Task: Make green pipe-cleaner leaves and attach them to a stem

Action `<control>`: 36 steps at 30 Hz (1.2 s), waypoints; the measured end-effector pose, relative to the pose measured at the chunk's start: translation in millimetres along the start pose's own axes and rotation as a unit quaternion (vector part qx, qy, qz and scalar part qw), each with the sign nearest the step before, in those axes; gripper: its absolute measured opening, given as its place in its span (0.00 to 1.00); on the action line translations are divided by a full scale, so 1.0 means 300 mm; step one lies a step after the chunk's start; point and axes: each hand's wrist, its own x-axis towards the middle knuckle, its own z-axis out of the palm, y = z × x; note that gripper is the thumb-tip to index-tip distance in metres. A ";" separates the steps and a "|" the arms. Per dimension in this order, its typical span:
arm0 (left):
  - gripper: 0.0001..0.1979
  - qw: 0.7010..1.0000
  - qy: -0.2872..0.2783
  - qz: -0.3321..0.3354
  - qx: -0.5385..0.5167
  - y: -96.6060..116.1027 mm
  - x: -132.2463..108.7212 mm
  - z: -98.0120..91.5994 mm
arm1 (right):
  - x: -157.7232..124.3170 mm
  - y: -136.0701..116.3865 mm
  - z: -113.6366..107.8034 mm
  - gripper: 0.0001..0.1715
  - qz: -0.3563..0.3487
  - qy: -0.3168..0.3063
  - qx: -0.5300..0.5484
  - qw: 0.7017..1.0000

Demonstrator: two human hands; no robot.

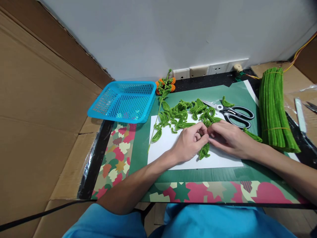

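Note:
My left hand (192, 140) and my right hand (226, 137) meet over a white sheet (173, 155), both with fingers closed on a green pipe-cleaner piece (204, 150) that hangs down between them. Just beyond my fingers lies a heap of bent green pipe-cleaner leaves (188, 112). A long green stem with orange flowers (164, 87) at its top lies along the sheet's left edge.
A blue mesh basket (123, 100) stands at the back left. Black-handled scissors (234, 114) lie behind my right hand. A thick bundle of straight green pipe cleaners (273, 109) lies at the right. Cardboard walls stand at both sides, wall sockets (210, 69) behind.

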 end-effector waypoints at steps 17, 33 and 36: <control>0.06 1.000 0.001 0.002 -0.002 -0.002 0.000 0.002 | 0.002 0.002 0.001 0.08 -0.001 0.002 -0.005 1.000; 0.07 1.000 0.002 -0.002 0.000 -0.005 -0.001 0.003 | 0.004 -0.002 -0.005 0.06 0.003 -0.002 0.001 1.000; 0.07 1.000 0.004 -0.004 0.000 -0.007 -0.002 0.004 | 0.005 -0.001 -0.003 0.06 0.006 0.001 0.006 1.000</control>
